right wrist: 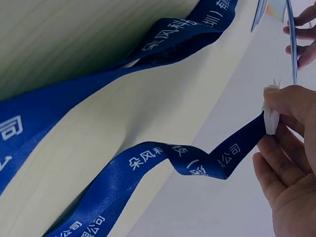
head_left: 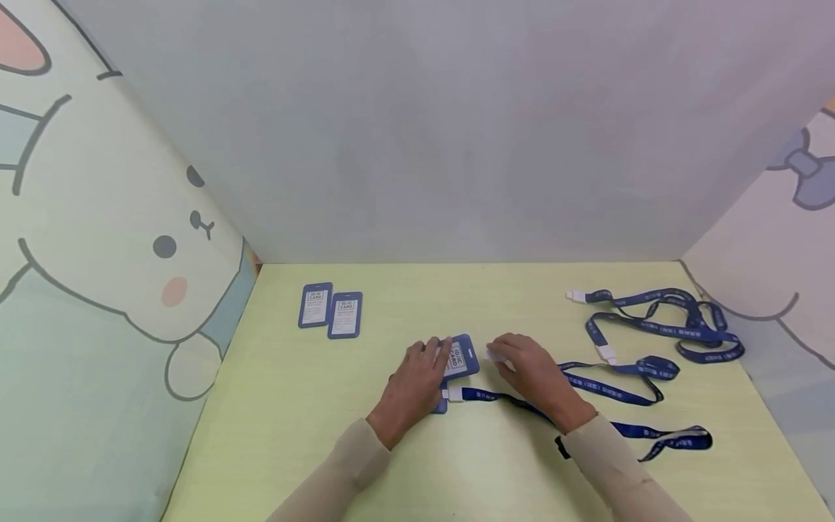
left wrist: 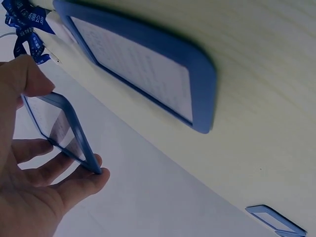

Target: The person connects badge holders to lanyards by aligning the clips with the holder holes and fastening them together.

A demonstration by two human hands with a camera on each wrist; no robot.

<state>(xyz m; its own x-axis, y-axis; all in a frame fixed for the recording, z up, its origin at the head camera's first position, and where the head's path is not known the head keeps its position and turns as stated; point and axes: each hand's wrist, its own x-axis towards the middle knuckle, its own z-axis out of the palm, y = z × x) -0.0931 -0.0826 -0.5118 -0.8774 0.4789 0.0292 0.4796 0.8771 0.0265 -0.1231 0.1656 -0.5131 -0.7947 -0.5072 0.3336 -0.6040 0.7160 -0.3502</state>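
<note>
Card holder [head_left: 461, 360] and white clip [right wrist: 270, 116] held near each other

The left hand [head_left: 412, 388] grips the holder above the table [head_left: 261, 442] by opposite edges, thumb against fingers, seemingly to leave its slotted end free toward the clip. The right hand [head_left: 536, 373] pinches the clip, near but apart from the slot; its blue strap [right wrist: 123, 173] hangs loose, perhaps to keep slack. Beneath the left hand lies a second holder [head_left: 440, 408], another strap's clip [head_left: 454, 394] at its end. Two spare holders [head_left: 316, 304] [head_left: 344, 316] lie farther left, more straps [head_left: 711, 335] right, likely set aside for working room.
</note>
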